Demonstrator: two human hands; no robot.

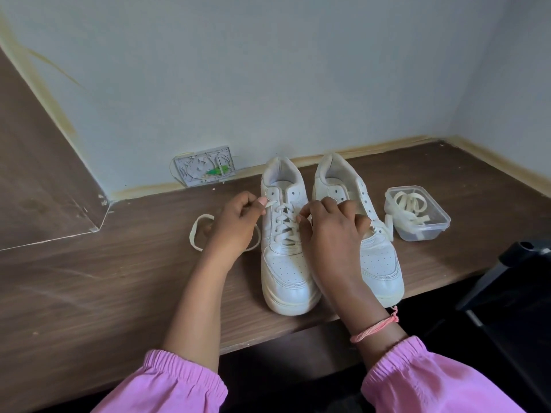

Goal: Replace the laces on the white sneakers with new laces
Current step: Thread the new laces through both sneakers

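Two white low-top sneakers stand side by side on the wooden table, heels to the back edge near the wall, toes at the front edge. Left sneaker (284, 234): cream flat lace (283, 222) crossed through the lower eyelets, top eyelets bare; toe box perforated, sole yellowed. Right sneaker (362, 231): eyelets that show are bare, midfoot hidden behind the hand.

Left hand (235, 223), fingers curled, pinches one lace end at the left sneaker's upper eyelets. Right hand (331, 231) curled at the lace on the shoe's other side; exact grip not clear. Lace slack loops on the table behind the left hand.

Clear plastic container (417, 214) of cream laces (410, 204) sits toward the right edge, just beside the right sneaker.
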